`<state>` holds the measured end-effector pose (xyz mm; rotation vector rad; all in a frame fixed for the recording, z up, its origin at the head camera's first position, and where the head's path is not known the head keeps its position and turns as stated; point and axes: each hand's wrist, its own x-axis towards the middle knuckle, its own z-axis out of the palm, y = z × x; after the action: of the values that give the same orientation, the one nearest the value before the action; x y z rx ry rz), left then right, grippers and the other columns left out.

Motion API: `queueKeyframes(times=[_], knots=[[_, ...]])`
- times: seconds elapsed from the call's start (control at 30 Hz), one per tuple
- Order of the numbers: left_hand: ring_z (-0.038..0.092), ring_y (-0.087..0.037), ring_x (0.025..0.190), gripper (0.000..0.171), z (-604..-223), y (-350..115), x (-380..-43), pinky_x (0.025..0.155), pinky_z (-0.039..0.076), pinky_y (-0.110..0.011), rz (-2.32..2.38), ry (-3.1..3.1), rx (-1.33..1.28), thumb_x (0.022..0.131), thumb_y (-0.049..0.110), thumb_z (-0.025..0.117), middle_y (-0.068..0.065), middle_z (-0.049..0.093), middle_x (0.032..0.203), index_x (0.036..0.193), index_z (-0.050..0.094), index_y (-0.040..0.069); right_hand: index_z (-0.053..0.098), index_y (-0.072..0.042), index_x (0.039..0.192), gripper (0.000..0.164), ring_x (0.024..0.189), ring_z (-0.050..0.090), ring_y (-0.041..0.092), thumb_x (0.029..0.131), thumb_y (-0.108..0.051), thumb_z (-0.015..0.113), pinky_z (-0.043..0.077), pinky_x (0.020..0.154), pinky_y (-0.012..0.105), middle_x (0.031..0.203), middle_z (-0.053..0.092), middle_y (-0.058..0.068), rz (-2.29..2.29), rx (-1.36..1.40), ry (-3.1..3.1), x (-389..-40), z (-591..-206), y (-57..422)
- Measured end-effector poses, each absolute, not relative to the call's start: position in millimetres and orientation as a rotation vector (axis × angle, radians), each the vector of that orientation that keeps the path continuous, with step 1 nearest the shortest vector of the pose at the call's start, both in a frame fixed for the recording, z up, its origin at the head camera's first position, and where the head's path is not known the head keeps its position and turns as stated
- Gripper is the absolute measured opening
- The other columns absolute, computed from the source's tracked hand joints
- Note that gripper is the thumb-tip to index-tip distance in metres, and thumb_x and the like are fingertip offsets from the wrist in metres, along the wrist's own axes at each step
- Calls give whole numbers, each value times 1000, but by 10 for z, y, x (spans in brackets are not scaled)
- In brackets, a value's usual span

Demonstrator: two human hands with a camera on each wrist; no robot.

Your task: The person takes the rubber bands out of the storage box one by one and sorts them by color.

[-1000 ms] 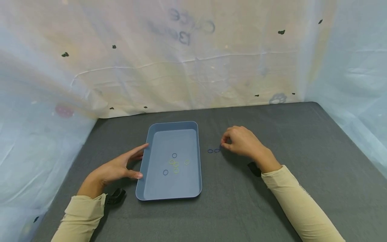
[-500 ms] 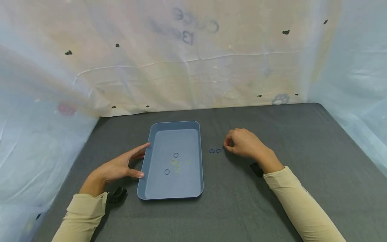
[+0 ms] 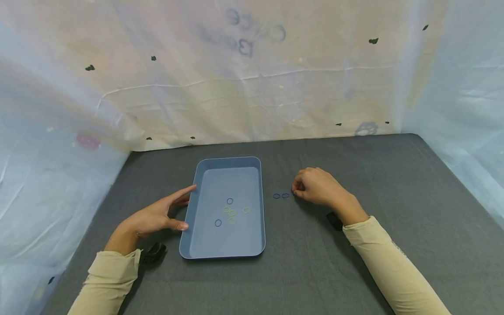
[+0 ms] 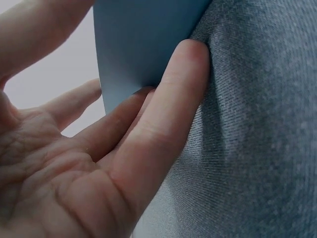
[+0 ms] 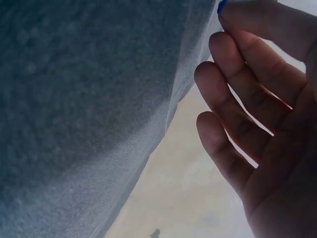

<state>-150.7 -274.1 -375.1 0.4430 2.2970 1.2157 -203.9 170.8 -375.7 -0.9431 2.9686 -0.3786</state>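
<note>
A blue-grey tray (image 3: 222, 240) lies on the dark cloth, left of centre in the head view. My left hand (image 3: 155, 218) spreads along its left side, thumb and fingertips against the wall. In the left wrist view the fingers (image 4: 163, 104) lie mostly straight at the tray's outer side (image 4: 133, 44). My right hand (image 3: 316, 187) is low over the cloth, pinching a small blue rubber band (image 5: 222, 7) between thumb and index finger; most of that band is hidden. Just left of those fingertips lie two blue rubber bands, one inner (image 3: 285, 195) and one outer (image 3: 277, 196).
Inside the tray are several yellow rubber bands (image 3: 232, 212) and two blue ones, an upper band (image 3: 230, 201) and a lower band (image 3: 218, 223). A grey cloth (image 3: 354, 271) covers the table. Pale sheeting (image 3: 252, 100) hangs behind and at both sides.
The head view has shifted slightly. My right hand has come a little lower beside the two blue bands on the cloth. My left hand stays at the tray's side.
</note>
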Motion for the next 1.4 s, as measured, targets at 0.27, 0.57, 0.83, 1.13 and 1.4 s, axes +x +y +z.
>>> queueKeyframes(times=[0.27, 0.57, 0.83, 1.13, 1.4], knots=[[19, -49, 149, 105, -3741, -2750, -1500, 108, 31, -68, 1202, 2307, 444, 82, 21, 82, -22, 17, 164, 162, 13, 21, 77, -16, 90, 3, 83, 62, 14, 89, -18, 75, 52, 77, 38, 92, 70, -2, -378, -953, 2957, -2036, -3793, 1693], [18, -50, 149, 106, -3716, -2763, -1494, 108, 30, -69, 1209, 2313, 439, 81, 21, 83, -22, 17, 165, 162, 14, 20, 78, -16, 91, 4, 82, 62, 14, 89, -18, 75, 52, 75, 37, 96, 72, -1, -384, -975, 2968, -2031, -3748, 1674], [18, -50, 149, 105, -3696, -2776, -1489, 108, 31, -68, 1214, 2314, 449, 82, 20, 83, -21, 15, 165, 162, 14, 20, 78, -17, 92, 5, 83, 63, 14, 89, -19, 75, 52, 76, 38, 94, 71, -2, -403, -965, 2967, -2050, -3710, 1666], [18, -51, 148, 106, -3694, -2780, -1466, 108, 31, -69, 1209, 2320, 436, 82, 21, 82, -22, 15, 165, 162, 13, 21, 78, -19, 94, 6, 88, 64, 16, 88, -20, 76, 52, 79, 40, 96, 70, -4, -439, -962, 2979, -2028, -3653, 1622], [18, -50, 149, 106, -3730, -2744, -1454, 108, 35, -65, 1216, 2291, 445, 82, 21, 82, -22, 15, 165, 162, 12, 19, 78, -19, 93, 7, 92, 64, 19, 86, -19, 78, 52, 85, 43, 96, 70, -4, -447, -1073, 2988, -1976, -3593, 1537]])
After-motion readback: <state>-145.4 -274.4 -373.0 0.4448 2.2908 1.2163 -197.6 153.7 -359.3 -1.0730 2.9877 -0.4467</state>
